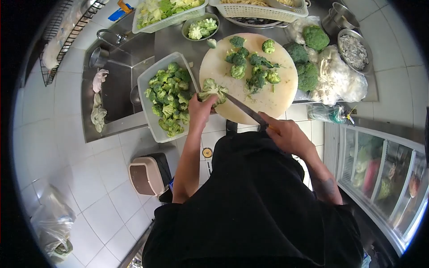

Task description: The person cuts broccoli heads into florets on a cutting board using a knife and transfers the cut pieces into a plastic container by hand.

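Observation:
My left hand (199,111) is closed around a head of broccoli (212,91), its pale cut stem side facing up, over the left edge of the round cutting board (214,58). In my right hand (288,134) is a knife (245,108), held by its handle, with the blade tip at the broccoli. Several loose broccoli florets (257,80) lie across the board among small green crumbs. Just left of my left hand stands a white plastic tub (154,127) holding many cut florets.
A steel sink (114,100) is at the left. Behind the board are a metal bowl (214,33) of cut stems and a white basket (170,23) of leafy greens. Whole broccoli heads (307,77) and a plastic bag (333,82) lie right, near a glass-door fridge (380,174).

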### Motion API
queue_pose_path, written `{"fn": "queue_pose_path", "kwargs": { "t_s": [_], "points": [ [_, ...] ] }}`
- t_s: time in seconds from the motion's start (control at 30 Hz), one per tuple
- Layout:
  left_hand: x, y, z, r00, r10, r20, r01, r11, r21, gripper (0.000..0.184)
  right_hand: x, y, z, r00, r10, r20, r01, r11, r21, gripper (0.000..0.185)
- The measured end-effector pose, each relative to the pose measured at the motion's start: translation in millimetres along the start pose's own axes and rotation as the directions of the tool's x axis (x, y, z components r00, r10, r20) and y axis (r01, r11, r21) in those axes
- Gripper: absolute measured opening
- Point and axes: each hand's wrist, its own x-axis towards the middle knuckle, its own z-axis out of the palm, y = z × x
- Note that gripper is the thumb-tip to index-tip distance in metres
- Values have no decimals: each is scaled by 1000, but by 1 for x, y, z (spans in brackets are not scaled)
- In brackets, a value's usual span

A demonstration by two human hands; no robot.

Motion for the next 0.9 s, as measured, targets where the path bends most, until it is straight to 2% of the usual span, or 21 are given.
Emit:
{"fn": "queue_pose_path", "kwargs": {
  "t_s": [0.17, 0.27, 0.33, 0.37, 0.43, 0.57, 0.67, 0.73, 0.9],
  "points": [
    [-6, 9, 4, 1000, 11, -26, -9, 998, 63, 39, 7, 10, 7, 1000, 14, 14, -14, 1000, -19, 53],
    [-1, 1, 0, 999, -6, -52, 4, 1000, -29, 37, 7, 20, 7, 996, 56, -75, -64, 992, -111, 53],
    [2, -1, -10, 993, 85, 86, -88, 996, 22, 39, 4, 25, 4, 975, 35, -220, -68, 987, -143, 52],
    [5, -2, -12, 993, 84, 85, -86, 996, 21, 39, 2, 25, 2, 976, -3, -217, -30, 988, -149, 53],
    [2, 8, -13, 965, -9, 264, -46, 978, 201, 38, 0, 16, 1, 981, -31, -189, 6, 991, -132, 52],
    [-1, 12, -1, 979, -41, 198, 9, 987, 160, 38, 6, 11, 20, 970, -124, -211, 93, 984, -150, 55],
    [-6, 13, 1, 986, -67, 151, 42, 986, 162, 34, 11, 4, 34, 981, -98, -165, 69, 982, -175, 59],
    [-5, 4, 0, 988, -27, 153, 17, 998, 66, 34, 13, 2, 39, 984, -100, -147, 69, 977, -200, 61],
    [-6, 0, 4, 993, 8, 121, -13, 999, 47, 35, 18, -5, 39, 995, -45, -84, 24, 971, -238, 60]
  ]
}}
